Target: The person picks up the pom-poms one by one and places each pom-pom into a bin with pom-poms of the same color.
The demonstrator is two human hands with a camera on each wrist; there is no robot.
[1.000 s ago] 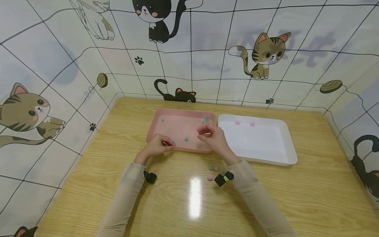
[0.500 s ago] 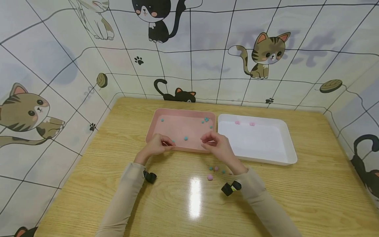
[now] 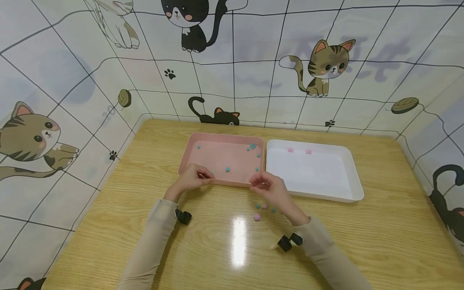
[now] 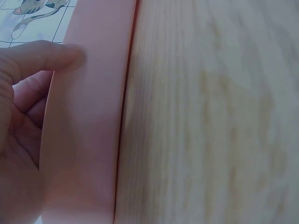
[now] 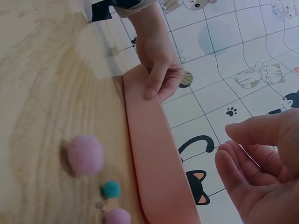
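My left hand (image 3: 192, 177) grips the near wall of the pink tray (image 3: 214, 155). The left wrist view shows its thumb (image 4: 65, 56) on the outer face and its fingers behind the wall. My right hand (image 3: 271, 188) hovers over the tray's near right corner. Its fingers are loosely bent, and a small gap with nothing in it shows between thumb and fingertips in the right wrist view. Inside the tray lie several small teal pom-poms, among them one in the middle (image 3: 227, 169), one near the right hand (image 3: 257, 169) and a cluster at the back right (image 3: 253, 146).
To the right stands a white tray (image 3: 311, 173) with two pink pieces (image 3: 308, 152) near its back wall. On the table in front, below the right hand, lie a larger pink pom-pom (image 5: 85, 155), a teal pom-pom (image 5: 111, 189) and other small ones. A cat-print wall (image 3: 253, 80) rises behind.
My right hand has drawn back toward me and slightly right, uncovering teal pom-poms along the pink tray's right side. The left hand has stayed on the tray wall.
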